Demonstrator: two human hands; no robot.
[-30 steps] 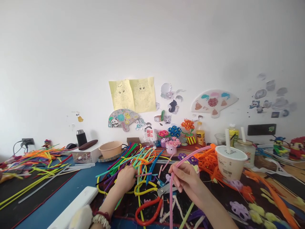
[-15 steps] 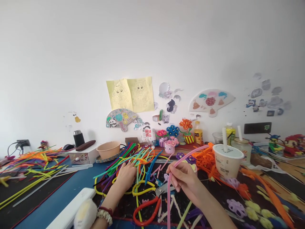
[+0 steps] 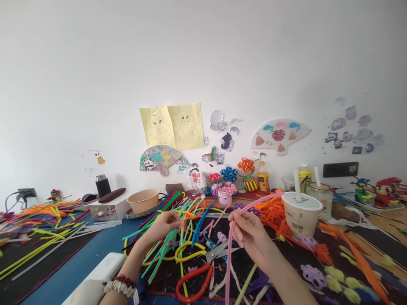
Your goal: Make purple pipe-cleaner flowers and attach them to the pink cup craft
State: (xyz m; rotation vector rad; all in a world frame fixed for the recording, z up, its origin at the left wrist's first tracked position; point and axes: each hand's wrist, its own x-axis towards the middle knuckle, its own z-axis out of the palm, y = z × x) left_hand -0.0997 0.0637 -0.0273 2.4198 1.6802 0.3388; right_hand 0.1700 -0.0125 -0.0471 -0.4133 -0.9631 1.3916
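My left hand [image 3: 165, 225] is raised a little above the table and pinches a bunch of teal pipe cleaners [image 3: 162, 250] lifted out of the multicoloured pile [image 3: 178, 207]. My right hand [image 3: 246, 231] is closed on a long pink pipe cleaner [image 3: 229, 262], which bends over my fingers and runs down toward me and off to the upper right. Scissors with a red handle [image 3: 199, 277] lie on the dark mat between my two hands.
A paper cup with a straw [image 3: 300, 214] stands at the right beside orange pipe cleaners [image 3: 273, 212]. A beige bowl [image 3: 143, 200], small pipe-cleaner flower pots [image 3: 227, 186] and bottles line the wall. More stems [image 3: 41, 224] lie at the left. A white box [image 3: 101, 271] sits near my left wrist.
My left hand has lifted off the pile, drawing up a bunch of teal stems. My right hand has stayed about where it was with the pink stem.
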